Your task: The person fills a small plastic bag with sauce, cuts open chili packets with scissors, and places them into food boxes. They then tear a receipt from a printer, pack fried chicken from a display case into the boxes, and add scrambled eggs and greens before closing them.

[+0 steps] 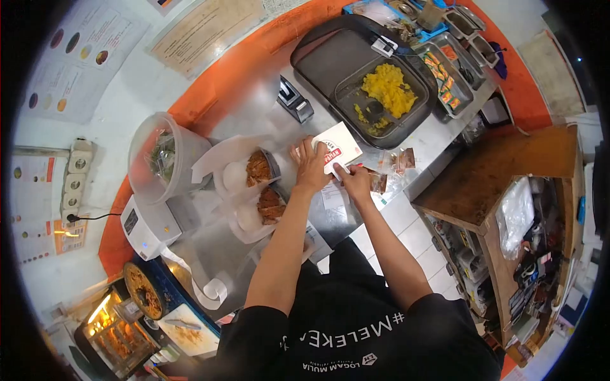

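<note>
A white paper food box point(342, 145) with red and black print is between my two hands over the steel counter. My left hand point(311, 164) lies along its left side, fingers curled onto the top. At the near right corner my right hand point(353, 181) pinches the edge between thumb and fingers. Just left of my left hand are two portions of fried chicken, one farther point(258, 168) and one nearer point(271, 206), each beside a mound of white rice point(235, 176) in open wrapping paper point(218, 155). Small packets point(377, 182) lie right of my right hand.
A black pan point(348, 57) with yellow food point(389, 90) stands at the back, beside a tape dispenser point(294, 100). Metal trays point(467, 95) are far right. A clear tub point(190, 149) and a receipt printer point(152, 225) stand left. Wooden shelving point(502, 171) rises at right.
</note>
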`<action>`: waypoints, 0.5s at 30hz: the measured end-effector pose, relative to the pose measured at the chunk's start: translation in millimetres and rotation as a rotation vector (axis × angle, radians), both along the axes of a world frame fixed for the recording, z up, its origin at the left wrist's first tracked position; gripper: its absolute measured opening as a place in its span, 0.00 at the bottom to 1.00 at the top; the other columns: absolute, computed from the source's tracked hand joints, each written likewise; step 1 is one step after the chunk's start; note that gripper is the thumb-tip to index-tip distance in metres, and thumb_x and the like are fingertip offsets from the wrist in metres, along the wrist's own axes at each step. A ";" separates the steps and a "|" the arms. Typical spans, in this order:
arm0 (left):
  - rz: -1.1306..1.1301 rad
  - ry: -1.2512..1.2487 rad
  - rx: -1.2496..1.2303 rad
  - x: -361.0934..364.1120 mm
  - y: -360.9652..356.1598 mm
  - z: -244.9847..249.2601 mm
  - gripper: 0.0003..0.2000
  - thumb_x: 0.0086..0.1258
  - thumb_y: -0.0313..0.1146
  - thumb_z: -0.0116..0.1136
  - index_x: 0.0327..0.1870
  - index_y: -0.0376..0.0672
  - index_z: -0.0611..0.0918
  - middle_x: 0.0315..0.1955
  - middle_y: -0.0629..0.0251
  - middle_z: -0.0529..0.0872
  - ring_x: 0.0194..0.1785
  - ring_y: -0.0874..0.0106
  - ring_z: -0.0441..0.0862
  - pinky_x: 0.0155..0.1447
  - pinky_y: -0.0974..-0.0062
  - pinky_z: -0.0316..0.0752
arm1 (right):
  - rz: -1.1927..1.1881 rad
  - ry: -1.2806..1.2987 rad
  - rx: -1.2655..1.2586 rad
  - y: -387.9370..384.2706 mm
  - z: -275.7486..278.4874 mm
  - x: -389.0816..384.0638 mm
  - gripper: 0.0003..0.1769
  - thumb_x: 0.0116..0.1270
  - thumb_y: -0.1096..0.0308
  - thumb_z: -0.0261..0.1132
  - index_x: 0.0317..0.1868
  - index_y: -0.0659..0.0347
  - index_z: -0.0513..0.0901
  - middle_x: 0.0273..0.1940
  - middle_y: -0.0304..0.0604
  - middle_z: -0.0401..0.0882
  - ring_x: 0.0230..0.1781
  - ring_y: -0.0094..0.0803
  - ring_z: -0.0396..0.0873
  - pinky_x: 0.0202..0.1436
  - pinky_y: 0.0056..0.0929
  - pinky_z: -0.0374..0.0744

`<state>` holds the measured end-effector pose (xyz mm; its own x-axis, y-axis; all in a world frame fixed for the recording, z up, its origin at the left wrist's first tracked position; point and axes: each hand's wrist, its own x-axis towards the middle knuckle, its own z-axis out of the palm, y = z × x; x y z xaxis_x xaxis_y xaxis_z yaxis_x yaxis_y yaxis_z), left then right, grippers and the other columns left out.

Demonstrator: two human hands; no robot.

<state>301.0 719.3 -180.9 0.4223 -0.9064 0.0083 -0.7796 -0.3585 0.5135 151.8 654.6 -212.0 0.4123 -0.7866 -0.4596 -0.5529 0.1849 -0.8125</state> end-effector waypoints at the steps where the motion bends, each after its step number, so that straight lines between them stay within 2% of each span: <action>1: -0.003 -0.002 0.000 0.0 -0.2 -3.4 0.35 0.45 0.33 0.82 0.54 0.48 0.71 0.69 0.44 0.63 0.78 0.44 0.55 0.79 0.32 0.40 | 0.023 0.012 0.012 -2.7 -5.1 -0.7 0.22 0.75 0.52 0.70 0.35 0.66 0.89 0.24 0.39 0.84 0.23 0.21 0.78 0.27 0.25 0.73; 4: 0.000 0.012 -0.003 0.4 -0.8 -3.8 0.35 0.44 0.32 0.81 0.54 0.48 0.70 0.70 0.44 0.62 0.78 0.43 0.54 0.79 0.33 0.40 | 0.039 -0.155 0.086 -4.8 0.6 -10.9 0.23 0.75 0.53 0.69 0.36 0.70 0.89 0.23 0.46 0.86 0.22 0.28 0.82 0.30 0.33 0.78; 5: 0.002 0.020 -0.004 0.6 -1.5 -2.9 0.35 0.44 0.32 0.81 0.54 0.48 0.70 0.69 0.44 0.62 0.78 0.43 0.54 0.79 0.33 0.40 | 0.128 -0.150 0.012 -8.1 5.0 -17.6 0.21 0.76 0.56 0.68 0.38 0.70 0.89 0.24 0.48 0.87 0.24 0.31 0.85 0.33 0.35 0.80; 8: -0.003 0.015 0.003 1.6 -1.1 -6.2 0.36 0.44 0.32 0.82 0.54 0.49 0.70 0.69 0.45 0.62 0.78 0.42 0.53 0.79 0.32 0.39 | 0.166 -0.133 -0.062 -14.7 -5.5 -15.4 0.18 0.74 0.59 0.68 0.38 0.69 0.89 0.26 0.50 0.87 0.25 0.37 0.86 0.36 0.37 0.81; 9: -0.012 0.016 0.002 2.0 -0.4 -7.2 0.35 0.44 0.34 0.82 0.54 0.50 0.70 0.69 0.46 0.62 0.78 0.42 0.53 0.79 0.31 0.39 | 0.279 -0.060 -0.139 -24.3 -4.3 -13.5 0.15 0.72 0.61 0.69 0.39 0.67 0.90 0.29 0.53 0.89 0.26 0.47 0.87 0.38 0.41 0.83; 12: -0.025 0.032 0.002 3.6 -0.1 -1.9 0.35 0.45 0.38 0.83 0.54 0.49 0.71 0.69 0.46 0.62 0.78 0.42 0.54 0.78 0.30 0.38 | 0.322 0.126 -0.243 -31.0 -3.1 -2.4 0.17 0.70 0.60 0.72 0.34 0.70 0.90 0.27 0.53 0.88 0.28 0.41 0.89 0.39 0.38 0.85; 13: -0.018 0.042 0.005 2.4 0.2 3.9 0.35 0.46 0.40 0.83 0.54 0.48 0.71 0.69 0.46 0.62 0.78 0.43 0.54 0.78 0.30 0.39 | 0.318 0.176 -0.465 -27.3 7.1 -2.6 0.19 0.67 0.58 0.73 0.31 0.70 0.90 0.30 0.57 0.89 0.33 0.51 0.90 0.46 0.46 0.86; 15: 0.008 0.033 -0.026 1.6 -3.0 5.1 0.36 0.44 0.46 0.84 0.53 0.47 0.73 0.70 0.48 0.62 0.78 0.44 0.53 0.78 0.30 0.39 | 0.291 0.166 -0.408 -22.7 13.6 -13.1 0.20 0.66 0.57 0.74 0.33 0.70 0.90 0.31 0.61 0.88 0.36 0.56 0.89 0.48 0.50 0.85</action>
